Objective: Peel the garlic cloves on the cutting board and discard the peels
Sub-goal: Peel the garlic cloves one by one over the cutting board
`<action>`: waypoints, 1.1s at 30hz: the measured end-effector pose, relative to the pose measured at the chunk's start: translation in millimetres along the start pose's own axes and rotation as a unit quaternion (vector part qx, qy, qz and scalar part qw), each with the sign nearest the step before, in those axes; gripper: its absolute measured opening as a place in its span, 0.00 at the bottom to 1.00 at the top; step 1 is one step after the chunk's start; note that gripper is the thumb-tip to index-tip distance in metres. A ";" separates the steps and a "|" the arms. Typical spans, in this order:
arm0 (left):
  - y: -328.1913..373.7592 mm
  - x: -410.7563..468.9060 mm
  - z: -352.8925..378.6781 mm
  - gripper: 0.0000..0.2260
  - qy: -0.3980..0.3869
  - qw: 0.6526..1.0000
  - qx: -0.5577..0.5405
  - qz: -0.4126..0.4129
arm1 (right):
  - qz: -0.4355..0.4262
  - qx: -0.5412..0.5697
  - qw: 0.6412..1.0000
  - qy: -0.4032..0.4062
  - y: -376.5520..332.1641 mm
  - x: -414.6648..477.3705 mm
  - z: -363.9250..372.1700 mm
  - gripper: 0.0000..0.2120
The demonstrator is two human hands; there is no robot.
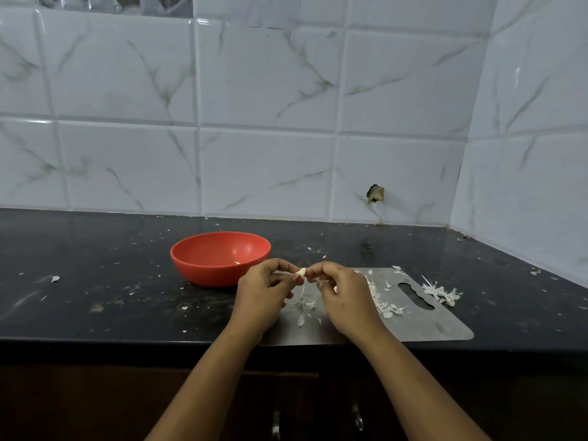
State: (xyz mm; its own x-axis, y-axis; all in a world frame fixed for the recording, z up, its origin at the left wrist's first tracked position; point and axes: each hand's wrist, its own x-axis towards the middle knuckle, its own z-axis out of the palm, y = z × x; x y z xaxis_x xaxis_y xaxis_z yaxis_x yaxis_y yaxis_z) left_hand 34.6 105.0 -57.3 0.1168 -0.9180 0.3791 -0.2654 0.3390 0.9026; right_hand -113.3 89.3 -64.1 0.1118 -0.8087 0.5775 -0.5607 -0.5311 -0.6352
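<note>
Both forearms enter from the lower edge, above two metal cabinet handles (pixel 275 424). Left hand (pixel 264 297): fingers curled, thumb and fingertips pinching one end of a garlic clove (pixel 301 272). Right hand (pixel 345 300): fingers likewise curled, pinching the clove's other end. I hold the clove in the air, above the left end of the cutting board (pixel 423 323), just right of the red bowl (pixel 203 265). A thin pale strip hangs below the clove.

Board: grey, flat on the black countertop (pixel 95 281), at its front edge. Loose peels (pixel 386 308) are scattered across it, partly hidden by my right hand. A second heap of peels (pixel 442 292) lies on the counter beside the board's handle slot.

Bowl: upright, left of the board, with one small pale piece inside; I cannot tell what it is. Flecks of peel dot the counter.
</note>
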 end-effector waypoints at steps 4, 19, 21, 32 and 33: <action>0.1 -1.4 0.5 0.02 0.010 1.000 0.008 0.016 | -0.003 0.056 0.998 0.006 -2.0 -1.3 -0.8 0.10; -1.5 -0.8 0.2 0.04 0.041 0.999 0.028 0.020 | 0.030 0.081 0.996 0.034 0.4 -0.3 -1.4 0.07; -2.2 -0.9 0.4 0.04 0.049 0.998 0.040 0.022 | 0.024 0.050 0.997 0.048 0.5 -0.9 -0.3 0.07; -5.9 1.9 -1.0 0.04 0.098 0.989 0.113 0.010 | 0.020 -0.066 0.998 -0.001 -2.6 -1.6 -0.4 0.07; -6.0 2.3 -1.7 0.04 0.098 0.988 0.115 0.009 | 0.007 -0.060 0.998 0.000 -3.3 -1.6 -0.7 0.06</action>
State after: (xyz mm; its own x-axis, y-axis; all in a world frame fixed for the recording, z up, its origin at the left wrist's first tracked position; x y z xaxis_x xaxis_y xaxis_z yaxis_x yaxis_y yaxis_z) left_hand 38.1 101.2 -61.5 0.2883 -0.8468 0.4469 -0.4771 0.2776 0.8338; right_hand -112.2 92.5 -62.5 0.1033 -0.8162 0.5685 -0.6568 -0.4852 -0.5772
